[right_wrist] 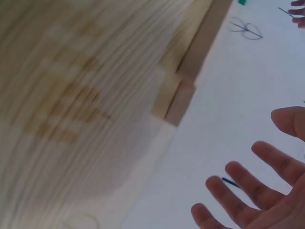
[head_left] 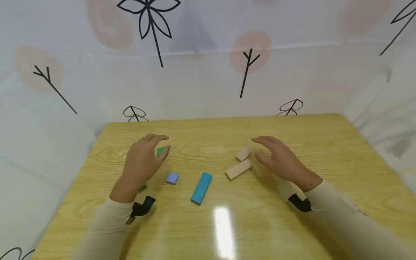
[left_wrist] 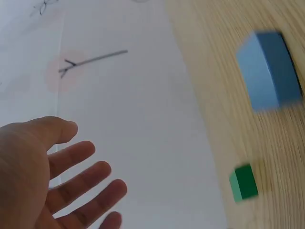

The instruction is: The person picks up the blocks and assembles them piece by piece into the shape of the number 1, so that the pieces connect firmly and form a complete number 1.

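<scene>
My left hand (head_left: 141,159) hovers over the left part of the table, fingers relaxed and apart from the thumb, holding nothing. Partly hidden by it are a green block (head_left: 160,151) and another bit of green (head_left: 143,186) near the wrist. A small blue-violet block (head_left: 172,178) lies just right of that hand. In the middle rests a long blue block (head_left: 201,188). My right hand (head_left: 281,159) hovers with spread fingers and an empty palm, right of a short plain wooden block (head_left: 243,154) and a longer wooden block (head_left: 238,169).
The wood-grain table (head_left: 276,231) ends at a back edge against a white patterned cloth (head_left: 195,86). More cloth hangs along both sides. A bright reflection shines on the tabletop near the front. Dark straps (head_left: 300,203) sit at both wrists.
</scene>
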### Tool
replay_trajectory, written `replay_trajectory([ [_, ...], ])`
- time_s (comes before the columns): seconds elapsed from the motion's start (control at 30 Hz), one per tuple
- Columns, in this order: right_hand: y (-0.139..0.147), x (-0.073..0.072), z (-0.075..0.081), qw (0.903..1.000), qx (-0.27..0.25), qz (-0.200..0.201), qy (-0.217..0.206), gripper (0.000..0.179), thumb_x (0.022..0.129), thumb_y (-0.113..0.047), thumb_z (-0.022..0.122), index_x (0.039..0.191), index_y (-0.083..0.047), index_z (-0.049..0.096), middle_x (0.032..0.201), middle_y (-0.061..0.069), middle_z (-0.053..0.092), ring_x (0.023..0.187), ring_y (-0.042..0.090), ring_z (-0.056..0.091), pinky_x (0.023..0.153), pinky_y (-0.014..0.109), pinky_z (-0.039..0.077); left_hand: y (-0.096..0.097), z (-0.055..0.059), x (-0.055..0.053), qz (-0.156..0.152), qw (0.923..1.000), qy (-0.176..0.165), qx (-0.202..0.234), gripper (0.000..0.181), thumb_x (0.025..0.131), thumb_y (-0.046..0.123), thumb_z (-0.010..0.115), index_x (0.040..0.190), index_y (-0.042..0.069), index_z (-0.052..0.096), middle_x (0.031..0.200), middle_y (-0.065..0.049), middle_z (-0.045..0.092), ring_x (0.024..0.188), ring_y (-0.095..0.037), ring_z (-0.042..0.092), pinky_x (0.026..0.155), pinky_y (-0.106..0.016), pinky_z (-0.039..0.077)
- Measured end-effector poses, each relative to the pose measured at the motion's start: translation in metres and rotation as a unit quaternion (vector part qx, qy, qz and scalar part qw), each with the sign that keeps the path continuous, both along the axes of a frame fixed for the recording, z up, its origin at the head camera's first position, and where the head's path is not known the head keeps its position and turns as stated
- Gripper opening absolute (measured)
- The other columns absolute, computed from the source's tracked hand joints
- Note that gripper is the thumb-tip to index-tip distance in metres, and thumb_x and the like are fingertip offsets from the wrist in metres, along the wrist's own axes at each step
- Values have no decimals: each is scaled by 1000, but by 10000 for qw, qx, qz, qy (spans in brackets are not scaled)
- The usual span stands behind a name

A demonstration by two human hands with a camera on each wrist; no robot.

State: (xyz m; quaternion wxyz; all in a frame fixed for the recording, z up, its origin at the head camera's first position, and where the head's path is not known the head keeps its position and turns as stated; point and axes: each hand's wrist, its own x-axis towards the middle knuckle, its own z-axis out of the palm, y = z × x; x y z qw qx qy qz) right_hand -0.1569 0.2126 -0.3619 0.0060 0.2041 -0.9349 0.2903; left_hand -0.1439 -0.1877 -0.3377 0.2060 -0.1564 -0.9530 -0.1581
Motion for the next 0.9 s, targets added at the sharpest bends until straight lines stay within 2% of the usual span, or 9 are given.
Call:
replay_trajectory([
  [0.13,-7,7,-3,9988,-474,20,101,40,101,-19,61,140,-11,57,143,14,54,134,37,49,103,60,44,24,1,2,-395,9983,401,132,21,93,27,71,109,12,74,100,-8,72,80,-23,69,60,-38,54],
  [0.3,-13,11,-9,9960,-740,84,490,35,96,-11,66,131,-10,64,133,11,62,126,33,57,100,56,48,49,-1,4,-769,9955,527,169,13,92,24,73,100,13,75,91,-4,72,76,-18,68,61,-32,55],
  [0.4,-15,12,-12,9953,-764,142,570,34,95,-10,68,128,-9,66,130,10,65,123,32,60,98,54,50,60,-3,7,-920,9947,422,199,11,92,24,73,99,15,75,89,-2,71,76,-16,68,62,-29,55],
  [0.63,-17,15,-14,9963,-710,209,434,32,93,-8,70,124,-6,68,125,10,66,117,32,63,90,53,54,81,-8,15,-1247,9920,124,164,10,90,25,76,97,18,74,85,2,69,73,-11,65,61,-23,51],
  [0.9,-16,14,-11,9963,-660,299,452,33,93,-8,70,126,-4,67,127,13,65,118,35,62,91,55,53,99,-13,17,-1573,9875,49,-38,11,90,28,77,97,20,74,82,6,66,67,-6,61,59,-20,48],
])
